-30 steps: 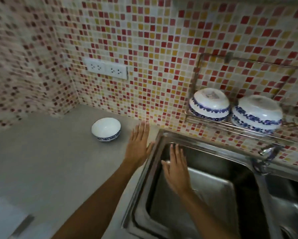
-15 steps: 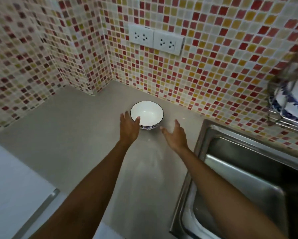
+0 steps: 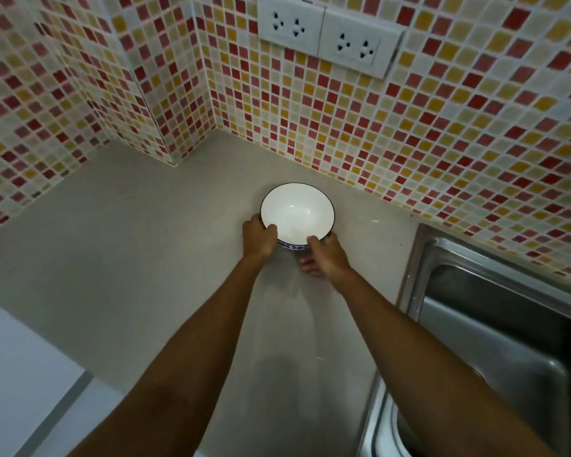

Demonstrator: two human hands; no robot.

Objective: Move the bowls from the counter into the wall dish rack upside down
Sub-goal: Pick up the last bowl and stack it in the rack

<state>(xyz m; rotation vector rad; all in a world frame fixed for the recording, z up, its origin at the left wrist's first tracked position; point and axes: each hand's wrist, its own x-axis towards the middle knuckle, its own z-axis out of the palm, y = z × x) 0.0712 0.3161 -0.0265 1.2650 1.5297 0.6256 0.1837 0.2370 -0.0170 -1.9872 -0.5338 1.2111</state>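
Observation:
A white bowl [image 3: 296,211] with a blue pattern around its outside stands upright on the grey counter [image 3: 139,265], close to the tiled back wall. My left hand [image 3: 257,237] grips its near left rim, thumb over the edge. My right hand [image 3: 327,255] holds the near right side, thumb on the rim and fingers curled under the bowl's wall. The wall dish rack is out of view.
A steel sink [image 3: 495,324] lies to the right of the bowl, its rim just beyond my right forearm. Two white wall sockets [image 3: 327,34] sit on the tiled wall above. The tiled walls meet in a corner at the left.
Both hands have reached forward from open beside the bowl and closed on its rim. The view has swung left and down, so the rack with its bowls has left the frame.

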